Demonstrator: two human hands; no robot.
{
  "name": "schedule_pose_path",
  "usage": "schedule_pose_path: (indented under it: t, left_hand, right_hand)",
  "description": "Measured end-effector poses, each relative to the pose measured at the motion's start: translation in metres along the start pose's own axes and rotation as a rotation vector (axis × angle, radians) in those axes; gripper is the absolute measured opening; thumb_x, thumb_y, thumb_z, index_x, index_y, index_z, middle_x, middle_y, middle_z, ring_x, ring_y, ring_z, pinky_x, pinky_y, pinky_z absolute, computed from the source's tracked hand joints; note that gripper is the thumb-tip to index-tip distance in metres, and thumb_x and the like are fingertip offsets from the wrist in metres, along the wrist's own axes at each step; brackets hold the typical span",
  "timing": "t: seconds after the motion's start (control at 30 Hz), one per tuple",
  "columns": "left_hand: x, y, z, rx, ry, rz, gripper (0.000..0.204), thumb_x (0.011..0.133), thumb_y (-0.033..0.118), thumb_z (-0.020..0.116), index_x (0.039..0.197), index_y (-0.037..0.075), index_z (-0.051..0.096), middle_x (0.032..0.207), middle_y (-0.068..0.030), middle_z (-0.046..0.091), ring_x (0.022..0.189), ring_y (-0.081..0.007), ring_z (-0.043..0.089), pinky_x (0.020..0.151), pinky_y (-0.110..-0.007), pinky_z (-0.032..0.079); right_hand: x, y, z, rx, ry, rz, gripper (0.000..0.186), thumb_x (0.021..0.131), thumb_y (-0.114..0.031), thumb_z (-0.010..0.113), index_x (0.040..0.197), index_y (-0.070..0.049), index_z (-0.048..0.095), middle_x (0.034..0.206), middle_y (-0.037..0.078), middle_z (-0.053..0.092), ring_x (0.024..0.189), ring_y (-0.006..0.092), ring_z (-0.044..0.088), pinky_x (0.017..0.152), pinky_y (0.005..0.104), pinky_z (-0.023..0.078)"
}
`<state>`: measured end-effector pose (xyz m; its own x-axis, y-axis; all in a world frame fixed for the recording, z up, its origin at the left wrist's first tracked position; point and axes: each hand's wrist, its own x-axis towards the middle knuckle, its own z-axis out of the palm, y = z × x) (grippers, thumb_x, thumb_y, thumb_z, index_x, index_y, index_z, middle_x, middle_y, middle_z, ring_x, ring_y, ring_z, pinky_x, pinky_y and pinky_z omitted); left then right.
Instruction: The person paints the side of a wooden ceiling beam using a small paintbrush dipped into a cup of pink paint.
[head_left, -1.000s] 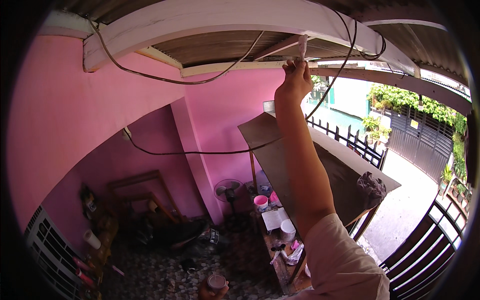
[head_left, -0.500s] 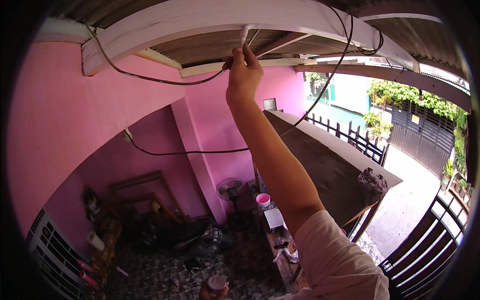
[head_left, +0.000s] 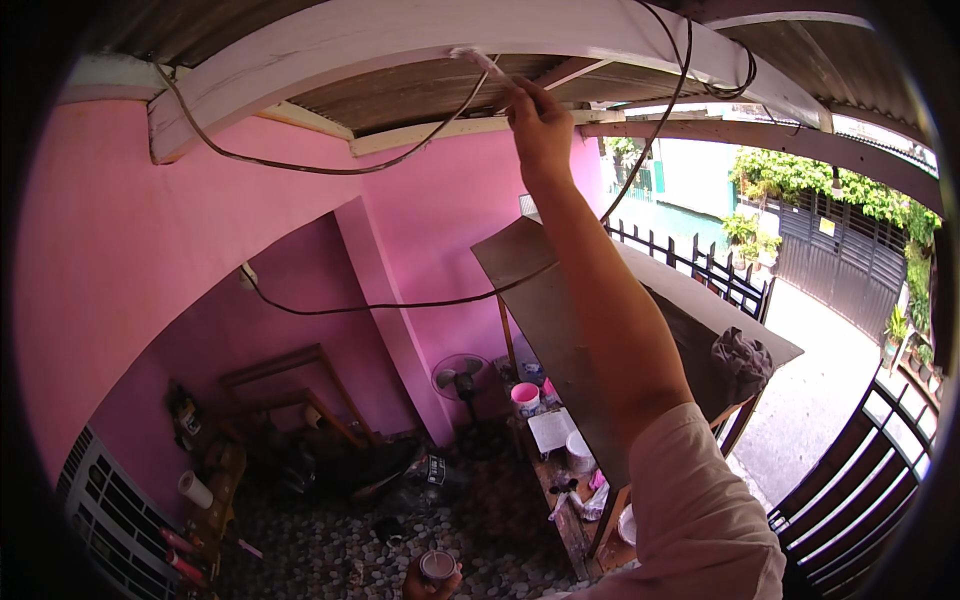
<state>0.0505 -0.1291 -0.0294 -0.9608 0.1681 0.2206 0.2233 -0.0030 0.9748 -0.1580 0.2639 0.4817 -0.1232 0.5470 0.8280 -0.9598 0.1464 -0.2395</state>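
My right hand (head_left: 541,130) is raised overhead, fingers closed round the handle of a paintbrush (head_left: 488,65). The brush tilts leftward, and its whitish bristles meet the lower edge of the long white beam (head_left: 340,60). Low in the picture, my left hand (head_left: 447,584) is wrapped round a small round container (head_left: 438,566); its contents look pale, greyish pink. A dark cable (head_left: 330,168) droops from the beam and passes behind the brush and right hand.
Below right stands a tall stall with a sloping dark panel (head_left: 540,290) and a bunched cloth (head_left: 741,362). A cluttered bench (head_left: 560,500) holds a pink bucket (head_left: 525,397). A fan (head_left: 460,380) and motorcycle (head_left: 400,470) stand by the pink wall (head_left: 440,240).
My right hand has shifted right and slightly down, and the brush has swung from nearly upright to a leftward slant. My left hand still holds the container.
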Motion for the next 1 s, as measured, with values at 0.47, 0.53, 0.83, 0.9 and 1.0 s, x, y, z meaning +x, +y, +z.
schedule_pose_path:
  t: [0.47,0.53,0.83,0.9,1.0]
  left_hand:
    - [0.005,-0.017,0.002,-0.127,-0.058,-0.134,0.054,0.080,0.014,0.078,0.127,0.003,0.052,0.115,-0.0088,0.063,0.105,-0.0205,0.060,0.090,-0.035,0.048]
    - [0.007,-0.014,0.006,-0.185,-0.068,-0.150,0.054,0.081,0.014,0.078,0.127,0.003,0.052,0.115,-0.0088,0.063,0.105,-0.0208,0.060,0.091,-0.036,0.048]
    - [0.011,0.012,0.023,0.037,-0.130,-0.049,0.056,0.080,0.011,0.078,0.128,0.003,0.051,0.117,-0.0087,0.061,0.108,-0.0211,0.059,0.092,-0.036,0.048]
    - [0.012,-0.001,0.021,0.007,-0.093,-0.050,0.057,0.079,0.009,0.078,0.128,0.003,0.051,0.117,-0.0081,0.061,0.107,-0.0204,0.059,0.092,-0.035,0.048]
    - [0.014,-0.017,0.019,-0.035,-0.043,-0.053,0.058,0.077,0.006,0.079,0.127,0.003,0.051,0.117,-0.0073,0.061,0.107,-0.0195,0.059,0.093,-0.034,0.048]
  right_hand:
    - [0.033,-0.006,-0.089,0.235,0.264,0.001,0.033,0.094,-0.008,0.052,0.119,0.011,0.056,0.084,0.007,0.061,0.068,0.0099,0.053,0.061,0.0232,0.043]
    - [0.031,-0.006,-0.092,0.230,0.378,0.045,0.034,0.095,-0.009,0.048,0.123,0.010,0.053,0.084,0.008,0.061,0.067,0.0120,0.054,0.063,0.0253,0.044]
    - [0.024,-0.017,-0.056,0.340,0.357,0.041,0.038,0.098,-0.010,0.045,0.132,0.008,0.045,0.076,0.007,0.058,0.061,0.0122,0.051,0.058,0.0254,0.042]
    - [0.006,-0.023,-0.040,0.278,0.197,0.075,0.039,0.097,-0.010,0.047,0.131,0.008,0.046,0.073,0.006,0.056,0.061,0.0117,0.050,0.057,0.0251,0.041]
    - [-0.017,-0.029,-0.031,0.272,0.007,0.156,0.036,0.096,-0.011,0.050,0.125,0.009,0.053,0.075,0.006,0.057,0.062,0.0117,0.052,0.057,0.0252,0.042]
